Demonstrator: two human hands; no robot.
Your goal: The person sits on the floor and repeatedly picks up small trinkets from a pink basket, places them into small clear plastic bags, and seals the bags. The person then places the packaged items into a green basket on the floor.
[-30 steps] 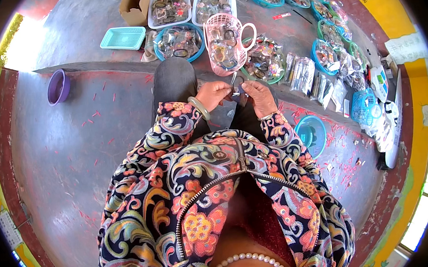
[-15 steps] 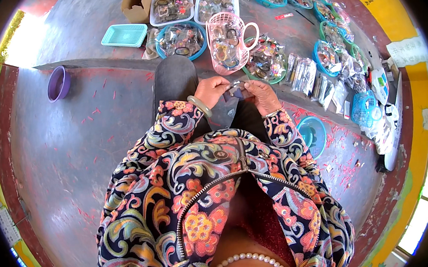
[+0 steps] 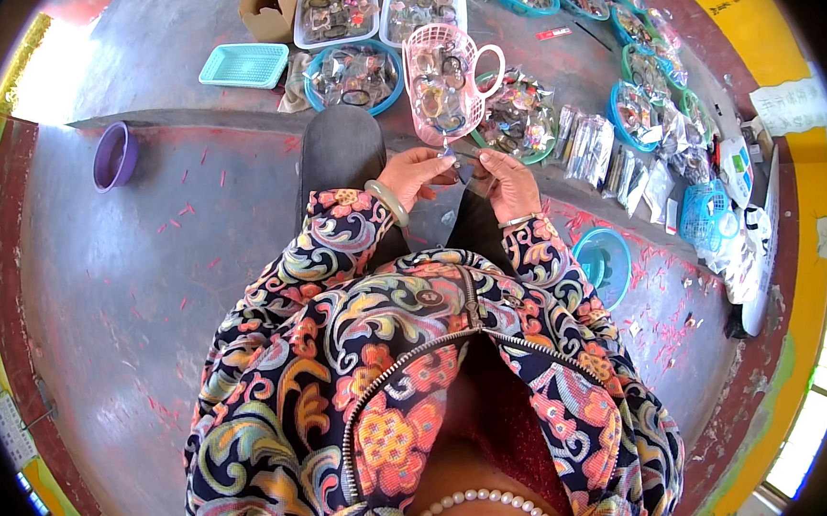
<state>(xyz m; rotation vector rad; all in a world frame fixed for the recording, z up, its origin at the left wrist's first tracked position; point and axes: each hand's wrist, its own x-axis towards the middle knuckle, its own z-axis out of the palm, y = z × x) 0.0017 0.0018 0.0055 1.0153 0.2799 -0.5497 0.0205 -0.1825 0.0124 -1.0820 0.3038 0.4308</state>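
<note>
Over my lap, both hands work at a small clear plastic bag [image 3: 466,174]. My left hand [image 3: 411,174] has its thumb and fingers pinched together at the bag's left side. A tiny bluish piece [image 3: 446,150] shows just above those fingertips; its kind is too small to make out. On the other side, my right hand [image 3: 512,184] pinches the bag's upper right edge between thumb and finger. Directly beyond the hands stands a pink mesh basket [image 3: 416,95] with a handle, holding several bagged hair ties or bracelets.
At the back are a blue round basket [image 3: 396,94], white tubs [image 3: 298,38] and an empty-looking turquoise tray [image 3: 245,66]. Several filled baskets and bagged packs [image 3: 586,145] line the right. A purple basin [image 3: 115,157] sits at left, a teal basin [image 3: 604,266] beside my right forearm.
My left fingers have shifted slightly right, and the tiny bluish piece now shows above them. My right hand has turned a little more upright. The bag stays between both hands.
</note>
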